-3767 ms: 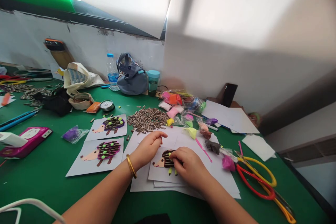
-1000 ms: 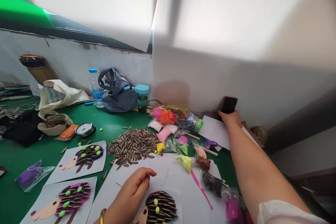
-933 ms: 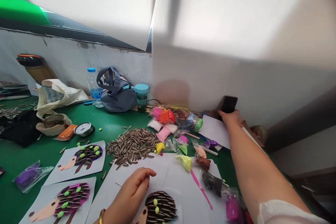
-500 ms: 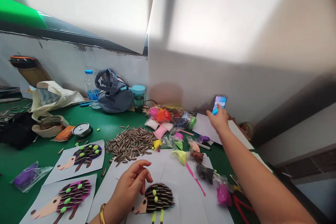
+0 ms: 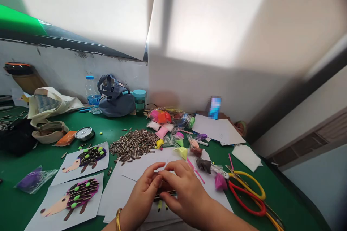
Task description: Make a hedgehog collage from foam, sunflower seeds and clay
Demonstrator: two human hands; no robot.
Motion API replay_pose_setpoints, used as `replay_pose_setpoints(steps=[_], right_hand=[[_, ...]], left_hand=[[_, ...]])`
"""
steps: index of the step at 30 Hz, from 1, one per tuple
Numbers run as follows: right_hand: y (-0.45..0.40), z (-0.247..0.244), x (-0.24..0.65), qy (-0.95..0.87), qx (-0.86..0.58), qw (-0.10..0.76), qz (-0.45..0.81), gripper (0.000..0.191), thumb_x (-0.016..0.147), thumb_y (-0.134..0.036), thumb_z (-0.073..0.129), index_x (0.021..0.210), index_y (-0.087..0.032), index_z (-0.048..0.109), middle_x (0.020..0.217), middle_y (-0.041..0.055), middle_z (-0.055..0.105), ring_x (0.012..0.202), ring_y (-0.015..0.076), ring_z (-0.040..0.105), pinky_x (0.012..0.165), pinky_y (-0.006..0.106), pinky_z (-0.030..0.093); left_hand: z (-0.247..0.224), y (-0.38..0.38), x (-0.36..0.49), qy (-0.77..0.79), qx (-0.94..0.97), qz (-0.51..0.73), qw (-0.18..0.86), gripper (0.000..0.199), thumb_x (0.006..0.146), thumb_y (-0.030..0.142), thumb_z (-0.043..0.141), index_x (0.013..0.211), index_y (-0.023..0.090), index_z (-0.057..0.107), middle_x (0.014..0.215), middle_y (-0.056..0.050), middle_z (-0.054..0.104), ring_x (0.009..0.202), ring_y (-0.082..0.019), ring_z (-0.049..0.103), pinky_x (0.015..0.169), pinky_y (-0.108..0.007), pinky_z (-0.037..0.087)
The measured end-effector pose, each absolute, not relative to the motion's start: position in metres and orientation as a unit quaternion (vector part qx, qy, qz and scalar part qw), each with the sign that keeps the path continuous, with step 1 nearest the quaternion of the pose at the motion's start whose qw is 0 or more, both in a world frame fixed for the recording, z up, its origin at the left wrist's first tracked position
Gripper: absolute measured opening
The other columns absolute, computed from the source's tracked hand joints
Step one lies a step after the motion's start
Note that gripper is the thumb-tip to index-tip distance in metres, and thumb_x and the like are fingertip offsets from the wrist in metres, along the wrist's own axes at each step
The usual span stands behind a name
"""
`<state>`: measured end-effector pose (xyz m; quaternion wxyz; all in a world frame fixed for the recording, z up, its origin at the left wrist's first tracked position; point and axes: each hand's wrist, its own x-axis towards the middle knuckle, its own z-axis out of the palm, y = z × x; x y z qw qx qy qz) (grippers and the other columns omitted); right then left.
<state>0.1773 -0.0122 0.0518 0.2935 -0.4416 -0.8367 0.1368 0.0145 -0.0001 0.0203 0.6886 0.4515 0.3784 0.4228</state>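
Note:
My left hand [image 5: 142, 193], with a gold bangle at the wrist, meets my right hand [image 5: 187, 189] above a hedgehog picture [image 5: 159, 206] on white paper. The fingers of both hands are curled in, and the fingertips come together. Whatever they may hold is too small or hidden to make out. Most of the hedgehog is covered by my hands; striped seeds and yellow-green legs peek out below. Two more hedgehog pictures, one edged in magenta [image 5: 82, 195] and one in purple [image 5: 93, 157], lie to the left. Beyond the hands is a heap of sunflower seeds [image 5: 135, 144].
Coloured modelling clay packets [image 5: 162, 131] lie behind the seeds and down the right side. Red and yellow scissors [image 5: 248, 191] rest at the right. A phone [image 5: 215, 107] leans at the back wall. A blue bag [image 5: 116, 103], bottle [image 5: 92, 95] and cup [image 5: 140, 101] stand behind.
My right hand has come back from the phone to join my left over the hedgehog picture. The phone is left leaning at the back, and the scissors now show fully.

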Motion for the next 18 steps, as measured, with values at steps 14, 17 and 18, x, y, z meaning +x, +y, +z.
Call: replay_pose_setpoints(steps=[14, 17, 18], right_hand=[[-0.012, 0.043, 0.180, -0.799, -0.445, 0.389, 0.107, 0.010, 0.084, -0.020, 0.066, 0.091, -0.027, 0.069, 0.084, 0.0019, 0.059, 0.081, 0.0197, 0.053, 0.074, 0.036, 0.039], [-0.011, 0.039, 0.182, -0.803, -0.430, 0.392, 0.130, 0.014, 0.085, -0.024, 0.069, 0.099, -0.026, 0.070, 0.083, 0.0022, 0.061, 0.081, 0.0190, 0.054, 0.073, 0.034, 0.040], [-0.010, 0.038, 0.183, -0.805, -0.421, 0.396, 0.137, 0.015, 0.085, -0.025, 0.068, 0.100, -0.026, 0.070, 0.083, 0.0023, 0.062, 0.081, 0.0188, 0.055, 0.073, 0.033, 0.040]], left_hand=[[0.020, 0.001, 0.011, 0.371, 0.523, 0.335, 0.690, 0.042, 0.088, 0.053, 0.057, 0.084, 0.012, 0.066, 0.064, -0.003, 0.064, 0.059, -0.011, 0.050, 0.057, -0.022, 0.036], [0.022, 0.002, 0.009, 0.384, 0.539, 0.331, 0.672, 0.044, 0.086, 0.055, 0.059, 0.076, 0.012, 0.064, 0.061, -0.002, 0.060, 0.059, -0.012, 0.048, 0.058, -0.023, 0.036], [0.022, 0.003, 0.008, 0.388, 0.541, 0.332, 0.668, 0.045, 0.086, 0.056, 0.058, 0.074, 0.013, 0.063, 0.061, -0.001, 0.059, 0.059, -0.012, 0.048, 0.058, -0.024, 0.036]])
